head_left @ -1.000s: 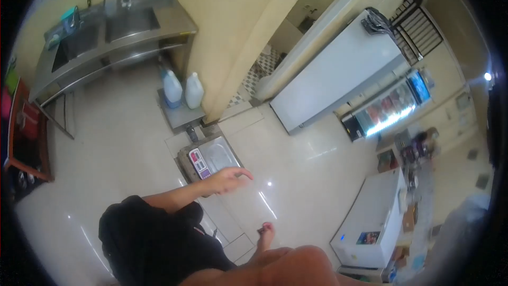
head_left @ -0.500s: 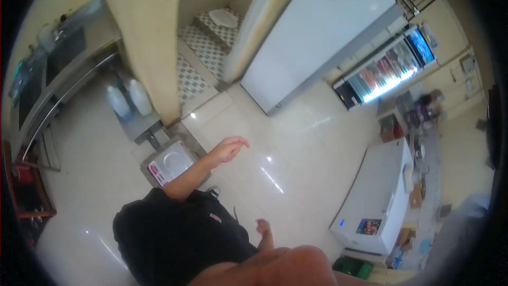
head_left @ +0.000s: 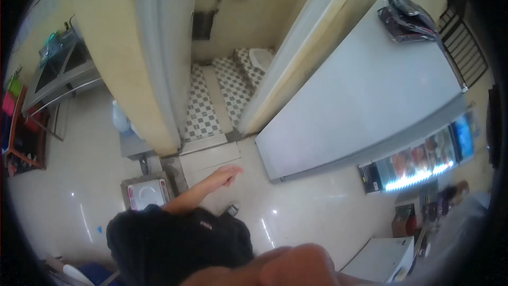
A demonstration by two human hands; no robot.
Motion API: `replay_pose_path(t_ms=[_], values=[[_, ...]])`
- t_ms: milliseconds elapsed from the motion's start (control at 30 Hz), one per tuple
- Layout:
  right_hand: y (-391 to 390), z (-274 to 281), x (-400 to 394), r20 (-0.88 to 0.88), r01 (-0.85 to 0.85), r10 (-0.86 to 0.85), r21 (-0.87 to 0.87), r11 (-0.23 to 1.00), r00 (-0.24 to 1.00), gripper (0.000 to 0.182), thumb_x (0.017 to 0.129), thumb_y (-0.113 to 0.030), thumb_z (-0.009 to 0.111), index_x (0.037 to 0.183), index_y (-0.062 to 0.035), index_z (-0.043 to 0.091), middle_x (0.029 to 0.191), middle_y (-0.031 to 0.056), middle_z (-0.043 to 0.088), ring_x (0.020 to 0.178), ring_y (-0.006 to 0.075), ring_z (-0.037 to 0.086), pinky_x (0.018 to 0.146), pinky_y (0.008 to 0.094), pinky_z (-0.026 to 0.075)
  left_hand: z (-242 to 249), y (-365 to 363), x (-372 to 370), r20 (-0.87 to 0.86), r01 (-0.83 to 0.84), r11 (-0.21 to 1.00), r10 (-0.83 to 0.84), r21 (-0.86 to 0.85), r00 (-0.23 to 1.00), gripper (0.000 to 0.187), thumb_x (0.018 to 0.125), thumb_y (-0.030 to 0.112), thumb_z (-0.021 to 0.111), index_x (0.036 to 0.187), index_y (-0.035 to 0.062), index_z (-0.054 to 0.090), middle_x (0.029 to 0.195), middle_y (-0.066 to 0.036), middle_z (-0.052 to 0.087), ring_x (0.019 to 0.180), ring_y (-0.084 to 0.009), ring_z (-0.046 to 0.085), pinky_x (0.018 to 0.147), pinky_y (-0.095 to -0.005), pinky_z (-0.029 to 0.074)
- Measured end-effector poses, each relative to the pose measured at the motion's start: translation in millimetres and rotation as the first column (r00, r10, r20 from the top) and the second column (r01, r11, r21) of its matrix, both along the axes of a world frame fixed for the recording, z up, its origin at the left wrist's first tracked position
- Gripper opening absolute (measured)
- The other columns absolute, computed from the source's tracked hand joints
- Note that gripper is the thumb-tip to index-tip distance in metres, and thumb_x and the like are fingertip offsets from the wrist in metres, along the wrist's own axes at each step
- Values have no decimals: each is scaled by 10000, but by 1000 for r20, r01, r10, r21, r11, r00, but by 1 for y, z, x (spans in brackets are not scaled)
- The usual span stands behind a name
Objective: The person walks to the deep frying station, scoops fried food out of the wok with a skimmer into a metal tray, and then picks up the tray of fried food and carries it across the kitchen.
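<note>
Swinging free, your left hand (head_left: pixel 225 176) hangs open and empty above the tiled floor (head_left: pixel 296 206), near the scale (head_left: pixel 147 195); your right hand is out of view.

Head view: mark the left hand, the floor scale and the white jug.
left hand (head_left: pixel 225 175), head view, back of the hand.
floor scale (head_left: pixel 146 196), head view, middle of its platform.
white jug (head_left: pixel 120 119), head view, its body.

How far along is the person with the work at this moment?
Done: nothing visible; the left hand is open and empty. In hand: it reaches forward above the floor, toward the step of the tiled room. Left: any grasp; the scale beside the arm is untouched. The right hand is out of view.
</note>
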State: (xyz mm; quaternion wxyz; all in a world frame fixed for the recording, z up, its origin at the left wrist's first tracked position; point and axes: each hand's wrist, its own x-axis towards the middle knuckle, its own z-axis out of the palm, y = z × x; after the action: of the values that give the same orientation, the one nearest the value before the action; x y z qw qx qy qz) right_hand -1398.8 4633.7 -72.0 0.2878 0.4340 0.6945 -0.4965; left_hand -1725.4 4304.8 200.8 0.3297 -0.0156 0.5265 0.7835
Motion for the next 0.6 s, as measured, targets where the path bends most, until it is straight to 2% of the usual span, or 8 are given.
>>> replay_pose_path(t_ms=[67, 100, 133, 233, 267, 400, 533, 600], values=[[49, 4, -120, -247, -152, 229, 295, 943, 942, 297, 693, 5, 443, 913, -45, 637, 800, 100, 610, 751, 267, 557, 711, 365, 450, 24, 20, -41, -90, -3, 1000, 4, 13, 996, 237, 911, 187, 496, 1115, 80, 550, 691, 22, 477, 592, -60, 437, 528, -213, 369], [71, 8, -193, -390, -166, 392, 500, 850, 833, 312, 684, 14, 439, 917, -44, 638, 811, 106, 617, 765, 277, 563, 727, 371, 453, 35, 24, -67, -148, -6, 1000, 10, 22, 989, 248, 910, 195, 498, 1130, 89, 543, 740, 7, 509, 638, -65, 475, 565, -214, 405], [86, 28, -272, -481, -24, 665, 800, 599, 571, 349, 699, 23, 420, 973, -43, 626, 820, 120, 622, 769, 276, 574, 739, 392, 453, 39, 23, -90, -194, -40, 999, 39, -2, 980, 251, 909, 198, 499, 1133, 91, 540, 788, -1, 529, 676, -75, 497, 595, -223, 423], [51, 236, -503, -820, 7, 355, 401, 916, 448, 215, 931, -132, 400, 944, -38, 593, 622, 3, 442, 598, 102, 406, 550, 254, 360, 35, 14, -162, -247, -214, 977, 205, -8, 947, 257, 907, 207, 499, 1138, 100, 535, 911, -17, 571, 780, -102, 546, 664, -245, 463], [30, 305, -557, -843, -17, 437, 455, 890, 313, 179, 888, -43, 436, 950, -48, 604, 719, 59, 544, 624, 151, 472, 604, 270, 402, 23, 1, -191, -214, -304, 953, 299, 7, 930, 256, 907, 208, 497, 1139, 107, 535, 939, -18, 574, 806, -108, 552, 673, -250, 468], [-30, 443, -719, -768, 260, 595, 541, 800, -236, 130, 870, -24, 483, 931, -25, 598, 872, 83, 543, 793, 188, 486, 690, 280, 398, -37, -65, -335, -179, -577, 808, 555, -114, 812, 247, 903, 238, 497, 1115, 120, 546, 974, -19, 577, 855, -131, 561, 676, -274, 476], [-73, 498, -806, -768, 466, 600, 455, 758, -226, 157, 856, -45, 526, 1005, -10, 560, 969, 118, 507, 865, 222, 472, 734, 307, 401, -65, -156, -527, -351, -731, 575, 642, -368, 682, 280, 869, 260, 539, 1083, 80, 548, 916, -42, 595, 814, -144, 547, 627, -289, 476], [-91, 498, -840, -780, 519, 595, 434, 736, -193, 207, 850, -62, 547, 1050, -9, 536, 1021, 129, 478, 901, 225, 459, 760, 320, 397, -48, -201, -621, -467, -835, 473, 693, -280, 549, 349, 817, 136, 523, 1136, -4, 516, 1051, -132, 582, 957, -205, 551, 790, -337, 461]])
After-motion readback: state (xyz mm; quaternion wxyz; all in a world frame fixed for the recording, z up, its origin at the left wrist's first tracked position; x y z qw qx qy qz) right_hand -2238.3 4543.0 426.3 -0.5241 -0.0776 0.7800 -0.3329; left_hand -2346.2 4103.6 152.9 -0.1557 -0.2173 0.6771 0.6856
